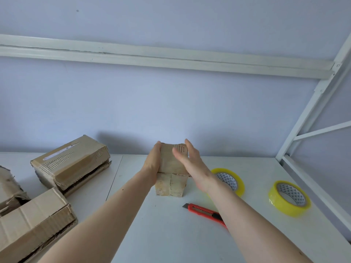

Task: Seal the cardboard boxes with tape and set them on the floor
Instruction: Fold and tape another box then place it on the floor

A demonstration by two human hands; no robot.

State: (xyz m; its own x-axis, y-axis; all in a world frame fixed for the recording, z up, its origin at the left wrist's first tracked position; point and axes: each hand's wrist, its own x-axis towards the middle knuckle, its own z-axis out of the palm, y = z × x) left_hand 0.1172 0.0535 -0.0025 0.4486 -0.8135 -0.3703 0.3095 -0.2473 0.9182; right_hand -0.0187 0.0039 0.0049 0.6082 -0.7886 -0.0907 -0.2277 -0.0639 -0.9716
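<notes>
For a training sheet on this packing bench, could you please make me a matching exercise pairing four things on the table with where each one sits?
Things:
1. Small cardboard box
2. Red utility knife
3. Yellow tape roll with nothing covering it
4. Large cardboard box with a white label

Places:
A. Farthest right on the white table
B. At the left, near the wall
C. Between the left hand and right hand
D. Flat on the table, nearer the camera than the small box

Pairs: 1-C, 2-D, 3-A, 4-B

Both forearms bare, no sleeves in view; left hand (152, 160) & right hand (191, 164) w/o gloves, apparently no rings.
</notes>
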